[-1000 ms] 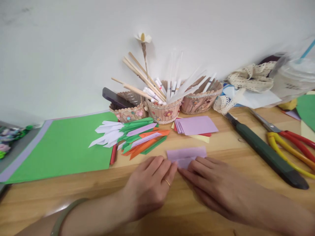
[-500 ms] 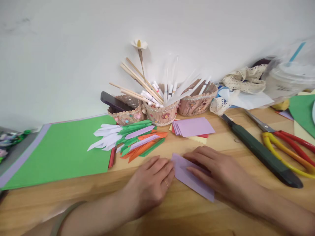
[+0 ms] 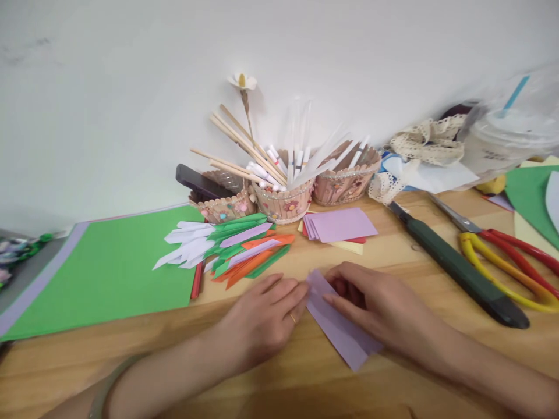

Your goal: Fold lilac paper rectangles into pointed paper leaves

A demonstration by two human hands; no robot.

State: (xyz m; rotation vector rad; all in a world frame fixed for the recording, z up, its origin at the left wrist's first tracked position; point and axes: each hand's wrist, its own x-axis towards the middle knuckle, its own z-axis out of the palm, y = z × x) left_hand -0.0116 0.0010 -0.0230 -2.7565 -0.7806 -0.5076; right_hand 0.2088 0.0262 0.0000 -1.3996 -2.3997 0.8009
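Observation:
A small purple sheet of paper (image 3: pixel 334 314) lies at a slant on the wooden table, with a fold running along it. My right hand (image 3: pixel 371 297) grips its right side, thumb on top and fingers curled at the far edge. At the upper left end of the sheet, my left hand (image 3: pixel 271 317) presses with its fingers together; its thumb is hidden. Just beyond my hands rests a pile of folded paper strips (image 3: pixel 248 250) in white, green, orange and purple. A stack of small purple papers (image 3: pixel 345 224), with red and yellow ones under it, is farther back.
Three decorated baskets (image 3: pixel 286 203) with sticks, markers and a glue-gun-like dark tool stand by the wall. Green sheets (image 3: pixel 109 267) lie left. On the right are a dark green cutter-like tool (image 3: pixel 458 265), scissors (image 3: pixel 484 233), lace ribbon (image 3: pixel 428 139) and a lidded cup (image 3: pixel 502 139).
The near end of the purple sheet has swung left and its fold has opened somewhat. My right fingers have curled in more. My left hand has hardly moved.

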